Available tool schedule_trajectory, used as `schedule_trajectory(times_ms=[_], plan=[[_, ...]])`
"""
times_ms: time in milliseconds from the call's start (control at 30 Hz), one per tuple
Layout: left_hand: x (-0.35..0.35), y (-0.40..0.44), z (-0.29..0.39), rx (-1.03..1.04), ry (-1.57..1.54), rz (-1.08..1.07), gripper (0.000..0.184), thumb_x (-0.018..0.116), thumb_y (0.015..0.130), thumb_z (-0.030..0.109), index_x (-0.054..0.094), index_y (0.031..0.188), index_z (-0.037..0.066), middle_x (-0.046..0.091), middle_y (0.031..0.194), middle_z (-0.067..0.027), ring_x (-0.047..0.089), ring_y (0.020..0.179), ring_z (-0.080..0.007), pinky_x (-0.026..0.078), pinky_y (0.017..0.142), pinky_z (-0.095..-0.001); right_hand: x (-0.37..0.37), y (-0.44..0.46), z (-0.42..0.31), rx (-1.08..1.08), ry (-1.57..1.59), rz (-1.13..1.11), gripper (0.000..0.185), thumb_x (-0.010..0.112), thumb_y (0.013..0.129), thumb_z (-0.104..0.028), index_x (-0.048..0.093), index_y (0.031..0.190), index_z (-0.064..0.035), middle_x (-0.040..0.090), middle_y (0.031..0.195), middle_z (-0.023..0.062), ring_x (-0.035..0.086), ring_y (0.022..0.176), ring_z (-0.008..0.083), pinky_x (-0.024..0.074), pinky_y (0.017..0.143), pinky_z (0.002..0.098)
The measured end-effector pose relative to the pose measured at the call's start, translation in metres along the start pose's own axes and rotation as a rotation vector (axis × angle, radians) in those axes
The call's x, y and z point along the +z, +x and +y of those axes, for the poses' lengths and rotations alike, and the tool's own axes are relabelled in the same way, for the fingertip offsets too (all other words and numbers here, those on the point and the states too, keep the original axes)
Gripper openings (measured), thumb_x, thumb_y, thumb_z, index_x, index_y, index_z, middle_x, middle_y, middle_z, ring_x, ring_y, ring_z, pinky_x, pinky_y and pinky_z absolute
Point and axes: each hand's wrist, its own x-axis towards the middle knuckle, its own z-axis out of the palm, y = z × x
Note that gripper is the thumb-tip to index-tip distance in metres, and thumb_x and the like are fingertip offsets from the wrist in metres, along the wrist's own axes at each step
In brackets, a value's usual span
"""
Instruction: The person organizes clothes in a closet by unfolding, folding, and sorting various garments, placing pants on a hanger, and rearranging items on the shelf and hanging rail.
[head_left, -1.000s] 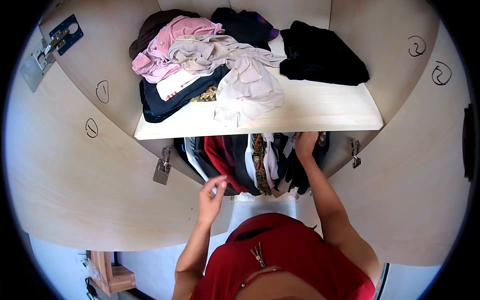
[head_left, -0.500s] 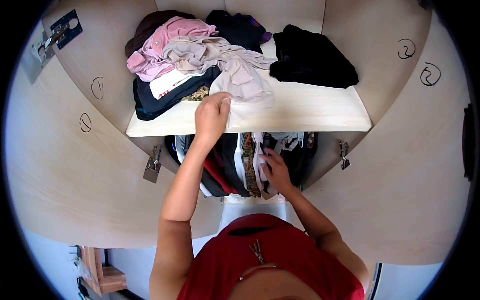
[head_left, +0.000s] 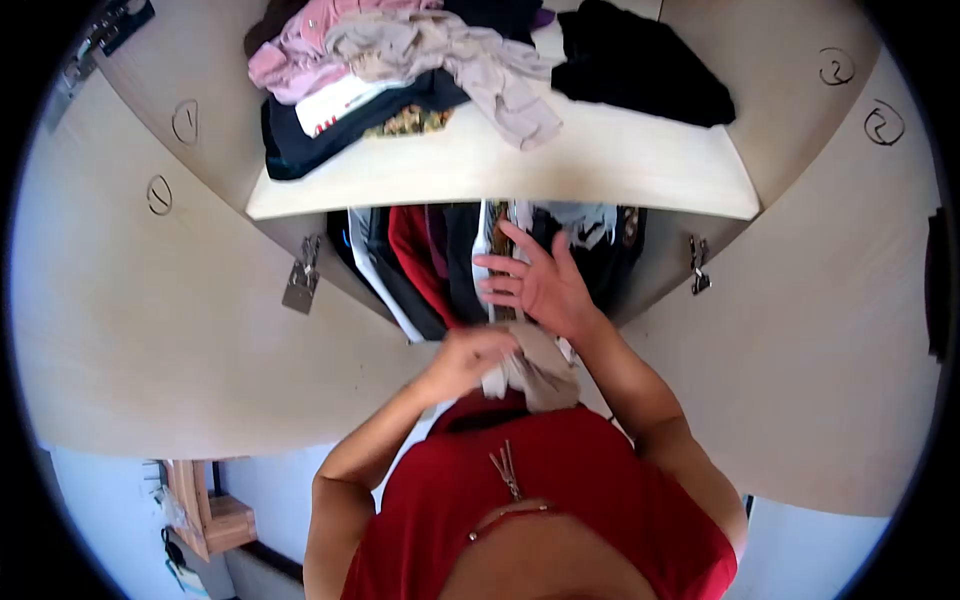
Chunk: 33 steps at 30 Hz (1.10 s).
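Close in front of my red top, my left hand [head_left: 468,362] is closed on a light beige garment [head_left: 548,372], which hangs bunched by my chest. The hand is blurred and hides part of the cloth. My right hand [head_left: 545,288] is raised just above that garment, fingers spread and holding nothing. Behind it, several clothes hang below the shelf, among them a red garment [head_left: 412,250]. On the pale wooden shelf [head_left: 620,170] lies a pile with a pinkish-beige garment [head_left: 510,95], a pink garment [head_left: 290,60] and dark folded clothes [head_left: 290,150].
A black folded garment [head_left: 640,70] lies on the shelf's right side. Wide cabinet doors stand open to the left [head_left: 150,300] and right [head_left: 800,330], with metal hinges [head_left: 302,275] near the shelf. A wooden piece of furniture [head_left: 225,525] is at lower left.
My left hand has drawn a beige garment off the shelf and down to my chest. My right hand has risen with its fingers spread. The view has tilted down.
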Motion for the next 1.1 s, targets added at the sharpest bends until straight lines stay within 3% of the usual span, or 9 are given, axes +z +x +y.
schedule_trajectory(times_ms=[100, 200, 300, 500, 567, 600, 767, 833, 1100], plan=[[-0.011, -0.003, -0.003, -0.209, -0.524, 0.346, 0.015, 0.056, 0.088, 0.002, 0.064, 0.101, 0.002, 0.065, 0.104, -0.0037, 0.058, 0.098, -0.0126, 0.044, 0.088, -0.0268, 0.011, 0.006, 0.028, 0.138, -0.226, 0.038, 0.075, 0.024, 0.096, -0.063, 0.019, 0.149, -0.0114, 0.047, 0.136, 0.0176, 0.049, 0.123, 0.0267, 0.0366, 0.104, 0.0411], [-0.033, 0.002, -0.001, -0.304, -0.788, 0.633, 0.014, 0.057, 0.089, 0.006, 0.062, 0.101, 0.005, 0.063, 0.090, 0.0000, 0.057, 0.083, -0.0075, 0.045, 0.076, -0.0215, -0.003, 0.007, 0.051, 0.272, -0.213, -0.065, 0.071, 0.036, 0.096, -0.057, 0.023, 0.149, -0.0107, 0.043, 0.141, 0.0124, 0.045, 0.126, 0.0222, 0.0330, 0.107, 0.0387], [-0.063, 0.004, -0.009, -0.176, -0.976, 0.636, 0.015, 0.058, 0.092, 0.008, 0.060, 0.106, 0.006, 0.065, 0.086, -0.0032, 0.064, 0.075, -0.0123, 0.054, 0.068, -0.0258, -0.012, 0.006, 0.068, 0.361, -0.419, -0.116, 0.075, 0.064, 0.090, -0.033, 0.025, 0.147, -0.0037, 0.041, 0.143, 0.0083, 0.037, 0.133, 0.0181, 0.0267, 0.110, 0.0342], [-0.069, 0.003, -0.013, -0.204, -1.497, 0.689, 0.016, 0.059, 0.092, 0.010, 0.059, 0.108, 0.008, 0.066, 0.090, -0.0045, 0.066, 0.084, -0.0172, 0.056, 0.078, -0.0329, -0.003, 0.005, 0.083, 0.328, -0.655, -0.046, 0.075, 0.073, 0.082, -0.022, 0.033, 0.143, -0.0014, 0.044, 0.138, 0.0119, 0.046, 0.122, 0.0180, 0.0351, 0.103, 0.0319], [-0.068, 0.005, -0.017, -0.183, -1.484, 0.690, 0.018, 0.060, 0.091, 0.008, 0.060, 0.108, 0.009, 0.066, 0.093, -0.0039, 0.065, 0.086, -0.0169, 0.055, 0.079, -0.0324, -0.014, 0.009, 0.089, 0.248, -0.851, -0.008, 0.070, 0.074, 0.080, -0.021, 0.040, 0.138, -0.0003, 0.051, 0.133, 0.0120, 0.051, 0.116, 0.0172, 0.0388, 0.099, 0.0304], [-0.070, 0.005, -0.026, -0.176, -1.469, 0.695, 0.018, 0.060, 0.091, 0.007, 0.060, 0.108, 0.009, 0.066, 0.093, -0.0036, 0.065, 0.086, -0.0168, 0.055, 0.080, -0.0326, -0.023, 0.008, 0.094, 0.286, -0.716, 0.069, 0.058, 0.072, 0.080, -0.018, 0.050, 0.130, 0.0019, 0.061, 0.116, 0.0093, 0.056, 0.105, 0.0164, 0.0423, 0.094, 0.0281], [-0.079, -0.004, -0.060, -0.288, -1.160, 0.850, 0.024, 0.058, 0.089, 0.008, 0.059, 0.112, 0.006, 0.065, 0.100, -0.0024, 0.060, 0.099, -0.0165, 0.048, 0.092, -0.0338, -0.027, -0.003, 0.066, 0.142, -0.693, 0.370, 0.044, 0.065, 0.077, -0.005, 0.056, 0.119, 0.0008, 0.063, 0.108, 0.0069, 0.059, 0.097, 0.0146, 0.0456, 0.088, 0.0278], [-0.078, -0.015, -0.076, -0.408, -0.945, 0.758, 0.024, 0.052, 0.094, 0.014, 0.057, 0.116, 0.009, 0.064, 0.106, -0.0008, 0.062, 0.093, -0.0147, 0.050, 0.084, -0.0303, -0.033, -0.012, 0.051, 0.061, -0.795, 0.478, 0.039, 0.063, 0.077, -0.005, 0.056, 0.115, -0.0004, 0.063, 0.102, 0.0084, 0.058, 0.093, 0.0155, 0.0461, 0.084, 0.0272], [-0.041, -0.050, -0.122, -0.579, -1.117, 0.641, 0.020, 0.056, 0.093, 0.017, 0.058, 0.111, 0.008, 0.059, 0.082, -0.0002, 0.059, 0.078, -0.0139, 0.051, 0.084, -0.0337, -0.057, -0.034, -0.027, -0.264, -0.769, 0.668, 0.049, 0.052, 0.078, 0.006, 0.053, 0.126, -0.0020, 0.061, 0.114, 0.0041, 0.055, 0.106, 0.0135, 0.0401, 0.096, 0.0254]])
